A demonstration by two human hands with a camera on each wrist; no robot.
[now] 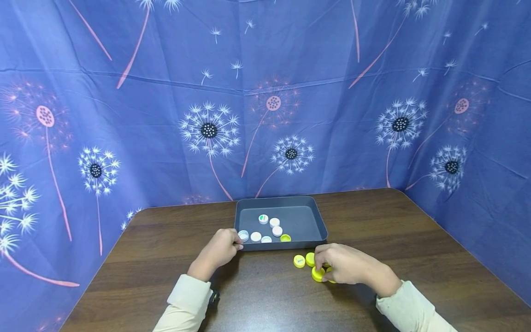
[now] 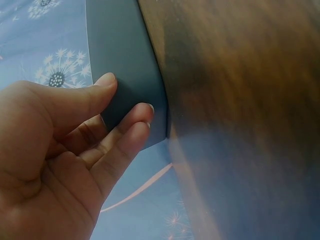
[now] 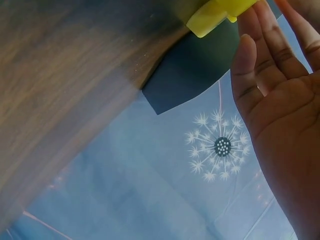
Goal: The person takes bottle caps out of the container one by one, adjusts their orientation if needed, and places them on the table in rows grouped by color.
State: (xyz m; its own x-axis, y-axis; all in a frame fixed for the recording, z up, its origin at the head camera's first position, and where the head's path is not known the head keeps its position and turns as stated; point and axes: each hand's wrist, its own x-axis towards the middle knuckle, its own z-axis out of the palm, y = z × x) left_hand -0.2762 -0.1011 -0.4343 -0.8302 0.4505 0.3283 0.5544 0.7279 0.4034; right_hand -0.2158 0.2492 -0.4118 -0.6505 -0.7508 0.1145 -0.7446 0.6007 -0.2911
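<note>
At the dark grey tray's (image 1: 300, 222) near left corner, my left hand (image 1: 217, 251) grips the wall between thumb and fingers. The left wrist view shows the thumb on the tray wall (image 2: 132, 60), with two fingertips lower at the corner. My right hand (image 1: 348, 265) is over a small group of yellow bottle caps (image 1: 299, 261) in front of the tray's right half, pinching one yellow cap (image 1: 317, 275) at its fingertips. Other caps there are partly hidden by the fingers. Yellow plastic (image 3: 207, 20) also shows beside the fingertips in the right wrist view.
Inside the tray lie several white caps (image 1: 263, 219), a translucent pale one (image 1: 243, 236) and one yellow cap (image 1: 285, 238) near the front wall. The brown wooden table (image 1: 269, 295) ends at a blue dandelion-print cloth (image 1: 332, 115) behind and to the sides.
</note>
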